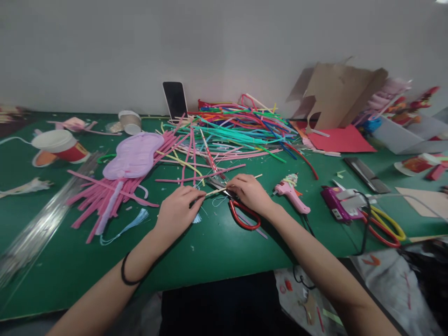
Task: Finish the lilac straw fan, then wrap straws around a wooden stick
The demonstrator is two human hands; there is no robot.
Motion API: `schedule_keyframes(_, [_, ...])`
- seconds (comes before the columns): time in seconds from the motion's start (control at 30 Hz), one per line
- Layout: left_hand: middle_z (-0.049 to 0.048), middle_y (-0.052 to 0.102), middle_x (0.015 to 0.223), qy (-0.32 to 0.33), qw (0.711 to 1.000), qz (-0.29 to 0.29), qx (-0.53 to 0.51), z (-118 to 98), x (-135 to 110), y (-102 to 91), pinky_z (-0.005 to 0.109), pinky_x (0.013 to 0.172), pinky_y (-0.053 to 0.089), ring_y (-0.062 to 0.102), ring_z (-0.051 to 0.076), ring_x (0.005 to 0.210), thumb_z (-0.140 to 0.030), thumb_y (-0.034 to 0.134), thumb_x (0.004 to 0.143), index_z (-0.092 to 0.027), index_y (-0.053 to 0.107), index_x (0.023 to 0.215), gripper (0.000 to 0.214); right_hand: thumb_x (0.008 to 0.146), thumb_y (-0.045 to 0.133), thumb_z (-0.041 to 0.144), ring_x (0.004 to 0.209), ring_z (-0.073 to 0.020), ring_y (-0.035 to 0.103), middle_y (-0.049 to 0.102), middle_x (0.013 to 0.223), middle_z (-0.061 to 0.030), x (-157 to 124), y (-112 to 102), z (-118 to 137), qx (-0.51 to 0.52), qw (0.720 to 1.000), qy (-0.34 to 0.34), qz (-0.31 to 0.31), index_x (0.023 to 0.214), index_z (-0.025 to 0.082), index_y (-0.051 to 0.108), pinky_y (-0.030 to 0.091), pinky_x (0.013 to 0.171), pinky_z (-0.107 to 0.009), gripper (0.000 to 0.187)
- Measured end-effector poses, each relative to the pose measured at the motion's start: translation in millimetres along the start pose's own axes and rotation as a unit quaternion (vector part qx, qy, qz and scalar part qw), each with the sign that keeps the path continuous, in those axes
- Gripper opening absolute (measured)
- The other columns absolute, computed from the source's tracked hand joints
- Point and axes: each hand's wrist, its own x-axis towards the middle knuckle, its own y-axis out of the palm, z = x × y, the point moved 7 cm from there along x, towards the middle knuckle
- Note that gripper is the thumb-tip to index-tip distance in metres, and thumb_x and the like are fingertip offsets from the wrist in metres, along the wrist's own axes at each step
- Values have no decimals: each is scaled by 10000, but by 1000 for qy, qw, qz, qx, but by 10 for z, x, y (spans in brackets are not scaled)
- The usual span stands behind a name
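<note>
Fuzzy craft stems (245,133) on a smooth, glossy tabletop (210,254).
The held stick (214,191) looks wooden; the scissors (249,227) have glossy, plastic-looking handles; the lilac shape (135,156) appears soft and fuzzy; the glue gun (293,196) is smooth plastic; the bundled strips (45,219) gleam like clear plastic; the cardboard (341,91) is matt; the red sheet (345,140), matt paper.

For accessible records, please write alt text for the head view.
A person's left hand and right hand hold a thin pale stick above a green table. Red-handled scissors lie nearby, a pink glue gun to the right, a lilac padded piece to the left, and colourful strips behind.
</note>
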Motion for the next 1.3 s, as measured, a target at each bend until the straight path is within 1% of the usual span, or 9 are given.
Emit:
schedule_keyframes(0.13, [51,729,947,5,1000,-6,-3,-5,-2,-10,343,792,516,655,216,930,-281,496,939,-208,714,971,232,942,491,128,896,-189,586,683,933,-64,-9,8,-20,-2,1000,0,-1,941,199,678,382,813,-315,199])
schedule_keyframes(0.57, [49,719,938,25,1000,-14,-4,-24,-6,-26,321,779,515,652,200,910,-271,523,935,-205,724,973,216,948,508,166,926,-191,587,687,952,-63,-13,9,-21,-17,1000,-1,-11,955,194,676,401,835,-325,170])
schedule_keyframes(0.87, [45,715,935,45,999,-15,17,-38,-13,-18,321,763,516,649,202,899,-254,524,937,-197,725,976,212,944,526,171,899,-194,594,687,919,-63,-21,2,-21,-17,1000,-3,-24,939,197,673,417,808,-325,149])
schedule_keyframes(1.3, [37,714,931,41,999,-12,12,-23,-18,-9,311,752,515,649,194,893,-256,522,936,-212,723,969,208,940,549,194,889,-193,606,695,915,-54,-18,4,-27,-13,999,1,-32,922,195,664,431,806,-327,116])
